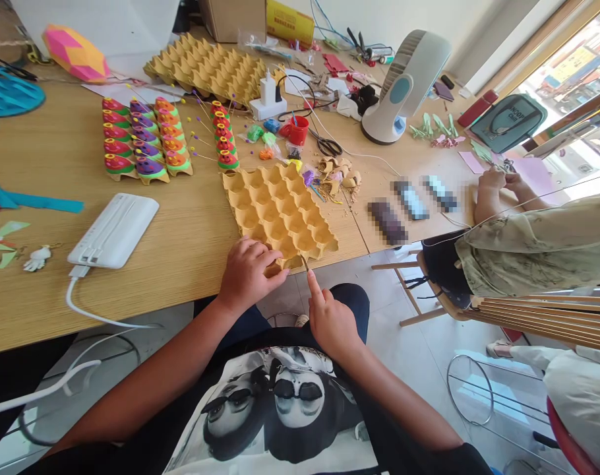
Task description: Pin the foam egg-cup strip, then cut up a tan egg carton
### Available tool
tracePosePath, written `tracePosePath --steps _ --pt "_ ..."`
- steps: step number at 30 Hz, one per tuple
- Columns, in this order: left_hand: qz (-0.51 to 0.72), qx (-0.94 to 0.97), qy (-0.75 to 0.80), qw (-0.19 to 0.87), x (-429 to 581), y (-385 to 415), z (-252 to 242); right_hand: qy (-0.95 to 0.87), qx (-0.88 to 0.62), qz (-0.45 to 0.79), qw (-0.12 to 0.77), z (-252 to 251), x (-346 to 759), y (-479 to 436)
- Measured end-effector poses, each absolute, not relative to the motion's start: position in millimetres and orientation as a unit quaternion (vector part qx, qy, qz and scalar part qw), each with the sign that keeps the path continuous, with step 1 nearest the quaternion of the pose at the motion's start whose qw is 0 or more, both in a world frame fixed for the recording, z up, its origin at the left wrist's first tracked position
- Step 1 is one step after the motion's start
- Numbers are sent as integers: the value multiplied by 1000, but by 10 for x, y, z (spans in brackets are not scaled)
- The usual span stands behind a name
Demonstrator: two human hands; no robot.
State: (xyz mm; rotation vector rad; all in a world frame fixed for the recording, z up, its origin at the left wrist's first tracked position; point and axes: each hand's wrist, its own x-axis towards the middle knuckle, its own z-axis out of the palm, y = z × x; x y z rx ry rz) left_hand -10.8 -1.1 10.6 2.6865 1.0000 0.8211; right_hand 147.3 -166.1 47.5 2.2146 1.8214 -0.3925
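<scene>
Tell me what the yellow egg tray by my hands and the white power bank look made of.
Egg tray: likely moulded paper pulp, dyed or painted yellow; matte, slightly rough cups with soft edges. Power bank: apparently hard plastic, smooth satin white; its rounded shell carries a soft sheen.

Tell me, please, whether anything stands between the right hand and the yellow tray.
Nothing visible does. The right hand sits off the table edge, forefinger raised toward the near corner of the tray, with only a thin sliver, too small to identify, at its tip. The left hand grips that corner from the side.
</scene>
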Motion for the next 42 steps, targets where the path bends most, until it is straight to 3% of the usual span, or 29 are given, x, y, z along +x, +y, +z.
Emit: tracePosePath --steps 28,36,42 --pt "291 898 324 63 -109 -7 72 626 762 -135 98 267 1490 -1799" --pt "295 898 321 60 -107 -9 71 621 763 -159 83 487 1534 -1839" --pt "296 898 318 63 -111 -6 81 624 749 -222 0 743 1633 -1876"
